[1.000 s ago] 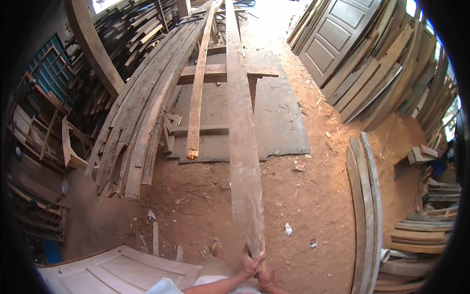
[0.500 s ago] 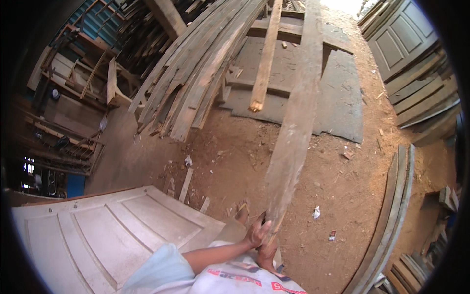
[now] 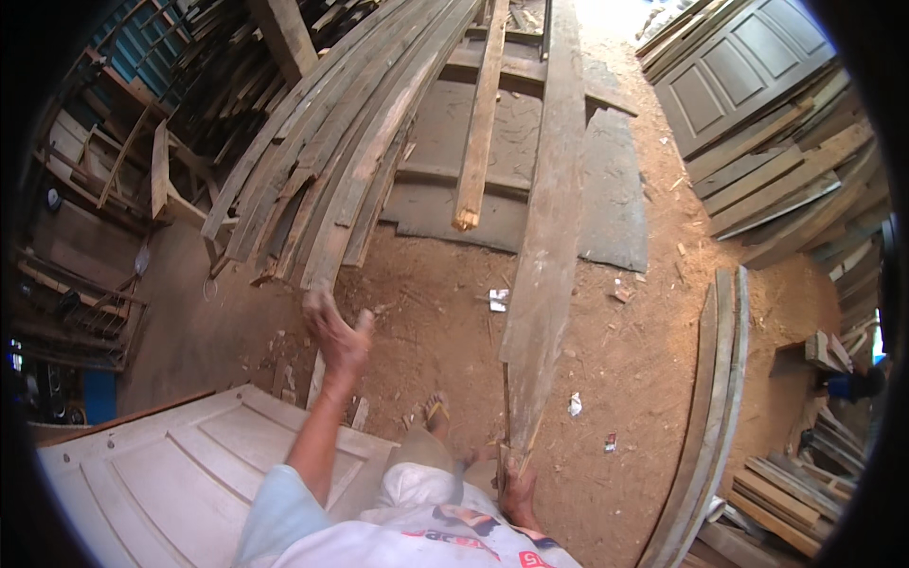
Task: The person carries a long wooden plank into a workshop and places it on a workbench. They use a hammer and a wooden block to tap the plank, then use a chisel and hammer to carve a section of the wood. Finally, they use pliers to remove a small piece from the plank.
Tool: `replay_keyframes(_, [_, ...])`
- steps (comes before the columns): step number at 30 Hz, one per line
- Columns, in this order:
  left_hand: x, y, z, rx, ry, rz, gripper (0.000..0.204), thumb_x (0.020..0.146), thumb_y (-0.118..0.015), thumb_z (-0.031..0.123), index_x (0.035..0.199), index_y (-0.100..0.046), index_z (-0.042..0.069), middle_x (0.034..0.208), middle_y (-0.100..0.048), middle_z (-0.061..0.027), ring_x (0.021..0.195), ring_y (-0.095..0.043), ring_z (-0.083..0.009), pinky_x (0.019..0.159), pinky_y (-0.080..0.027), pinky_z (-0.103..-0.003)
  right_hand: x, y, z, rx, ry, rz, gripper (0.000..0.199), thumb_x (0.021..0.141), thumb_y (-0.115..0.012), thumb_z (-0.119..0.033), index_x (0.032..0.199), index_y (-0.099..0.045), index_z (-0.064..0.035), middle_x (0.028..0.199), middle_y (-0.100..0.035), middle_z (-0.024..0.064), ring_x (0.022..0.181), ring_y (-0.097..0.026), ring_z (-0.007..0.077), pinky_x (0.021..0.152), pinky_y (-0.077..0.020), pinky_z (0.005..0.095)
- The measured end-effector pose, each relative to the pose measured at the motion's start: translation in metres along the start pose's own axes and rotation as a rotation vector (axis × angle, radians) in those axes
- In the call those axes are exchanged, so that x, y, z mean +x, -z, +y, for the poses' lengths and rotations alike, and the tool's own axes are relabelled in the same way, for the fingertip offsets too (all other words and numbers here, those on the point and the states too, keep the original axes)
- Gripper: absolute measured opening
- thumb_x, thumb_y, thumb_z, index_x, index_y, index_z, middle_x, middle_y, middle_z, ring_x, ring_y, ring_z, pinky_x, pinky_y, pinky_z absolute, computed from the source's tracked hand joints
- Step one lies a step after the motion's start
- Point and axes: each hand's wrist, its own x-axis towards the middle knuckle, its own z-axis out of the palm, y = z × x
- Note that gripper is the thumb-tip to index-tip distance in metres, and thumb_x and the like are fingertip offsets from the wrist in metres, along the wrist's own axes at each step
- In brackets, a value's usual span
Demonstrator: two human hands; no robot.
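From the head view I see my right hand (image 3: 516, 485) gripping the near end of a long plank (image 3: 544, 246), which runs away from it over the dirt floor (image 3: 426, 312). My left hand (image 3: 336, 333) is raised, open, holding nothing, a white door (image 3: 161, 473) below it.
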Motion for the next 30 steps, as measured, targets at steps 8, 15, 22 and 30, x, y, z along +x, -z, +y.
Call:
replay_keyframes(8, [0.102, -0.022, -0.065, 0.133, 0.160, -0.421, 0.110, 0.077, -0.082, 0.012, 0.164, -0.014, 0.013, 0.140, -0.039, -0.0313, 0.117, -0.057, -0.0487, 0.094, -0.053, -0.055, 0.001, 0.004, 0.015, -0.104, -0.028, 0.047, 0.059, 0.097, -0.057, -0.060, 0.094, -0.065, -0.0011, 0.068, -0.061, 0.0079, 0.058, -0.062, 0.0192, 0.052, -0.0491, 0.0355])
replay_keyframes(15, [0.121, 0.024, -0.057, 0.064, 0.069, -0.316, 0.107, 0.077, -0.087, 0.019, 0.162, -0.022, 0.009, 0.145, -0.037, -0.0282, 0.127, -0.051, -0.0494, 0.101, -0.052, -0.052, 0.002, 0.002, 0.020, -0.162, -0.044, 0.092, 0.057, 0.094, -0.063, -0.058, 0.100, -0.065, -0.0018, 0.072, -0.056, 0.0025, 0.064, -0.054, 0.0154, 0.057, -0.0454, 0.0360])
replay_keyframes(22, [0.090, -0.002, -0.021, 0.172, -0.194, -0.143, 0.097, 0.082, -0.083, 0.031, 0.157, -0.031, -0.001, 0.158, -0.035, -0.0279, 0.141, -0.040, -0.0477, 0.118, -0.033, -0.052, -0.002, 0.003, 0.000, -0.017, -0.051, 0.019, 0.054, 0.094, -0.064, -0.058, 0.094, -0.061, -0.0044, 0.070, -0.055, 0.0012, 0.062, -0.053, 0.0135, 0.054, -0.0446, 0.0333])
replay_keyframes(30, [-0.097, -0.045, 0.167, -0.822, 0.273, -1.071, 0.093, 0.091, -0.072, 0.055, 0.153, -0.035, -0.004, 0.146, -0.052, -0.0223, 0.126, -0.058, -0.0332, 0.106, -0.049, -0.044, 0.006, 0.014, 0.013, -0.163, -0.206, -0.042, 0.052, 0.093, -0.067, -0.054, 0.101, -0.066, -0.0022, 0.081, -0.068, 0.0085, 0.070, -0.064, 0.0202, 0.063, -0.0528, 0.0381])
